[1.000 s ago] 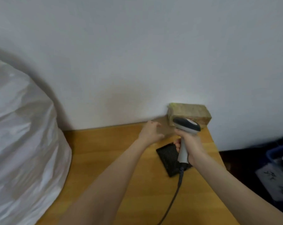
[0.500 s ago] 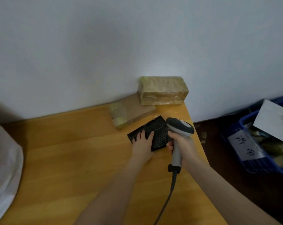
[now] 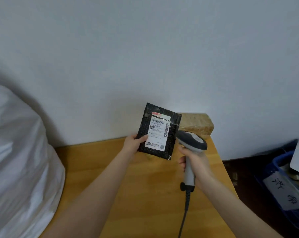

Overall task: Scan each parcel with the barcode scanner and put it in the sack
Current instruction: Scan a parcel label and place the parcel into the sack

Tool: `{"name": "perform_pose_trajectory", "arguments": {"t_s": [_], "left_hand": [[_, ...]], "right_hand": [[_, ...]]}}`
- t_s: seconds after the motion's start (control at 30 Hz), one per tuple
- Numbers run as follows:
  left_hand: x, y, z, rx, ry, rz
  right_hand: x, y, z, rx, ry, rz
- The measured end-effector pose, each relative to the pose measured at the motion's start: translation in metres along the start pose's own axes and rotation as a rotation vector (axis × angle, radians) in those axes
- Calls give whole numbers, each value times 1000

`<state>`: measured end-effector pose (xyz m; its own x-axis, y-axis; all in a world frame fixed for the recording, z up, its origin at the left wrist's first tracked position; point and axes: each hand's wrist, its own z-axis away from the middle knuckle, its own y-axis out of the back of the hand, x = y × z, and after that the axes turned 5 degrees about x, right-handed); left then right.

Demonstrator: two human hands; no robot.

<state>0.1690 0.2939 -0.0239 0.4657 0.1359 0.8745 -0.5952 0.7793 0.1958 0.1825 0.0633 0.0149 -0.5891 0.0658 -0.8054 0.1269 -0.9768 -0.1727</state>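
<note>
- left hand (image 3: 134, 143) is holding the black parcel (image 3: 172, 143) up off the surface (image 3: 145, 186), standing on end and tipped a little to the side
- the grip there is a pinch on the parcel's edge at 9 o'clock: the thumb lies on the front next to the label (image 3: 158, 133) and the other fingers are hidden behind
- the white label faces the camera, with barcodes along the top and down its 3 o'clock side; the print is too small to read
- right hand (image 3: 195, 162) has its grip wrapped round the handle of the scanner (image 3: 191, 141), fingers curled tight on it
- the scanner head sits just at 4 o'clock of the parcel, really close; can't tell if they touch
- the scanner's cable (image 3: 184, 215) drops from the handle toward 6 o'clock and out of the shot
- a brown taped parcel (image 3: 196, 124) lies at the far corner of the surface against the wall (image 3: 145, 48), about 2 o'clock of the black one and partly behind it
- the big white sack (image 3: 20, 160) fills the 9 o'clock side of the view, well apart from both hands
- down at 4 o'clock, off the surface, there's a blue crate (image 3: 276, 162) with a handwritten paper sign (image 3: 286, 191) on it
</note>
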Motion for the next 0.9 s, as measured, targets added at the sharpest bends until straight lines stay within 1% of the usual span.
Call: {"name": "perform_pose_trajectory", "arguments": {"t_s": [0.07, 0.17, 0.33, 0.5, 0.73, 0.9], "left_hand": [[7, 20, 9, 1, 11, 101], [13, 45, 24, 33, -5, 183], [12, 78, 44, 104, -94, 188], [-1, 94, 58, 178, -122, 220], [-15, 105, 62, 243, -75, 268], [-22, 108, 62, 269, -52, 271]], "right_hand": [[-1, -15, 17, -47, 50, 20], [-1, -37, 42, -106, 129, 46], [2, -68, 77, -183, 218, 68], [12, -86, 100, -188, 229, 114], [20, -95, 115, -164, 195, 162], [23, -94, 120, -159, 204, 179]]}}
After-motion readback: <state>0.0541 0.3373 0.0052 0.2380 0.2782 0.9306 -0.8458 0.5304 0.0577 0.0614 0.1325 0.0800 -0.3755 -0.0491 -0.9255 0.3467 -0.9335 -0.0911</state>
